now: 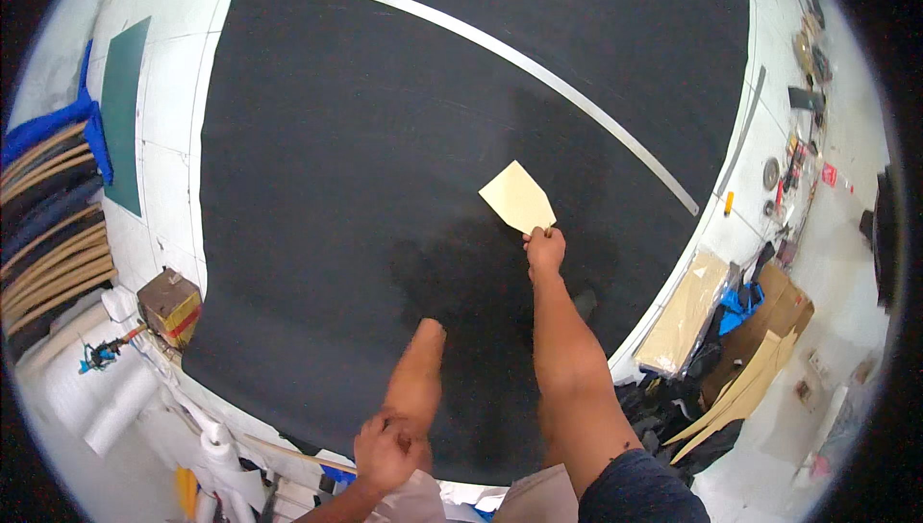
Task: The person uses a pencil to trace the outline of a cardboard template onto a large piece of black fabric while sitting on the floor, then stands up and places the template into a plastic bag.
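A worker stands over a wide sheet of black cloth spread flat across a white table, the right hand stretched far out and pinching the narrow end of a cream paper pattern between its fingers. The pattern lies flat on the cloth near the middle of the sheet, its broad end pointing away from the worker, so the long reach appears to serve to set it well inside the fabric's edges. The left hand is drawn back close to the body, curled into a loose fist just above what looks like a bent knee resting on the cloth; whether it grips anything cannot be told. A long metal ruler lies slantwise across the far part of the cloth, well apart from the pattern. A small cardboard box sits at the table's left edge, with rolls of fabric stacked beyond it.
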Available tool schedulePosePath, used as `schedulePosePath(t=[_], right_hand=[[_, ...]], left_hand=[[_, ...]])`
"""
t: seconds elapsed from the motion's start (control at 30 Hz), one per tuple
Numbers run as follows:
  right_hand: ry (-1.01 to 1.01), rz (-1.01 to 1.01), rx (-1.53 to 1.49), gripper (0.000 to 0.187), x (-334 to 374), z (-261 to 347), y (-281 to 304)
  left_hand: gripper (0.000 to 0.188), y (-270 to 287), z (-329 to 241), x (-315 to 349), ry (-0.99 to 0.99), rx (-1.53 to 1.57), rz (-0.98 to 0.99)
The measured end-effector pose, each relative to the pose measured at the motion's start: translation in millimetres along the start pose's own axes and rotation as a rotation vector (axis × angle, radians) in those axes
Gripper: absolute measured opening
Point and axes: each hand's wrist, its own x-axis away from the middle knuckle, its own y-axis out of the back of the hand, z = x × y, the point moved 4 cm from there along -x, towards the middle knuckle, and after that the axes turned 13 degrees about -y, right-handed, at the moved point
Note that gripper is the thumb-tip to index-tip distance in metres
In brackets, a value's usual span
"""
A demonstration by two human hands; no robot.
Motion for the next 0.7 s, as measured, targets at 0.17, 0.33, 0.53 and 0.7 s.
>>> schedulePosePath(t=[0.17, 0.33, 0.53, 0.7], right_hand=[[0.170, 0.188, -0.125, 0.017, 39.8, 23.1, -66.6], [0.223, -0.057, 0.338, 0.017, 13.4, 30.6, -106.1], [0.278, 0.137, 0.103, 0.014, 74.6, 55.1, -179.2], [0.510, -0.164, 0.497, 0.014, 24.9, 73.2, -202.1]], left_hand=[[0.033, 17.3, 18.0, -5.1, 0.078, 0.061, -0.007], [0.039, 34.5, 34.6, -14.2, -0.008, 0.103, -0.014], [0.038, 54.3, 51.0, -14.6, 0.032, 0.156, -0.022], [0.040, 72.1, 65.4, -27.2, -0.006, 0.219, -0.012]])
